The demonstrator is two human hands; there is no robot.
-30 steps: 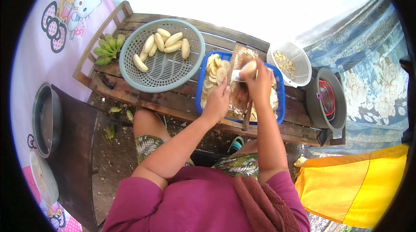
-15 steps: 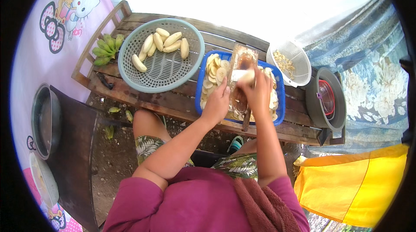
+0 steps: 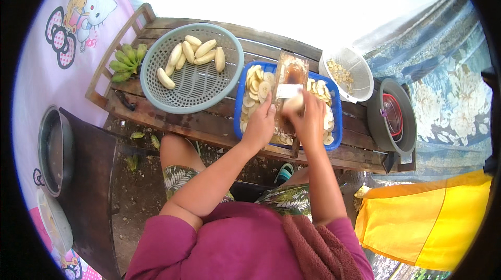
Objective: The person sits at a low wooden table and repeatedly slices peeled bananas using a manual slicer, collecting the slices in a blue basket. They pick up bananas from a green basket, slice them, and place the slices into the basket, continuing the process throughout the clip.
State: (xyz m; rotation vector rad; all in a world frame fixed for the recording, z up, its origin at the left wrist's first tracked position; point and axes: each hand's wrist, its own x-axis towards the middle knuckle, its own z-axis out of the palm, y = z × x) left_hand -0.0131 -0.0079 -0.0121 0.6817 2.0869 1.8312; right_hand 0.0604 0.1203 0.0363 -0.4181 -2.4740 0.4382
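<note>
A wooden slicer board (image 3: 294,69) with a pale blade plate (image 3: 289,91) lies tilted across a blue rectangular basin (image 3: 241,103). My left hand (image 3: 260,125) grips the slicer along its left edge. My right hand (image 3: 309,118) is closed on a peeled banana (image 3: 294,103), blurred by motion, pressed against the board just below the blade plate. Round banana slices (image 3: 264,90) fill the basin on both sides of the board. The slicer's lower middle is partly hidden by my right hand.
Left of the basin, a grey-green round basket (image 3: 190,94) holds several peeled bananas (image 3: 205,47). Green unpeeled bananas (image 3: 127,60) lie at the bench's left end. On the right stand a white strainer (image 3: 364,73) with small pieces and a grey basin (image 3: 374,118). All rest on a slatted wooden bench (image 3: 156,118).
My right hand has slid the banana down the slicer, toward me, from over the blade plate to below it. My left hand keeps its hold on the board.
</note>
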